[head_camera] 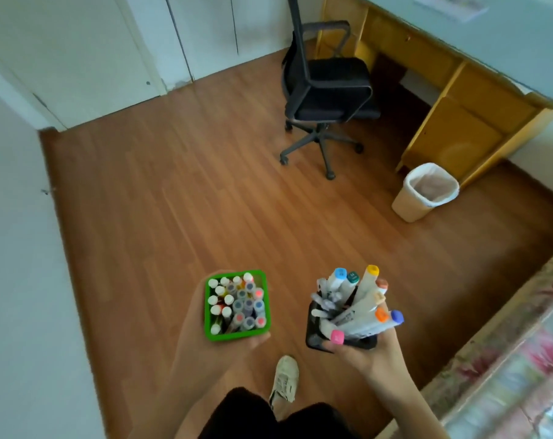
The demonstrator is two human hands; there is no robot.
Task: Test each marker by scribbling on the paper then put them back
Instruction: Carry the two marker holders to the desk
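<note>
Left grip (pixel 202 337) and right grip (pixel 368 353) clasp holders

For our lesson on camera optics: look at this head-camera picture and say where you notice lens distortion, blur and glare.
Head view: wide-angle bending bows the wall and desk edges outward; the flowered bedding at lower right is smeared; the markers in the green holder and black holder look soft; even daylight leaves pale sheen on the wooden floor, with little shadow.

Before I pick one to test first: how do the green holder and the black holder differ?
The green holder, in the left hand, keeps its markers upright and packed below its rim. The black holder, in the right hand, has larger markers leaning out well above it. Green is bright and square; black is dark. Both are carried above the floor, full of capped markers.
</note>
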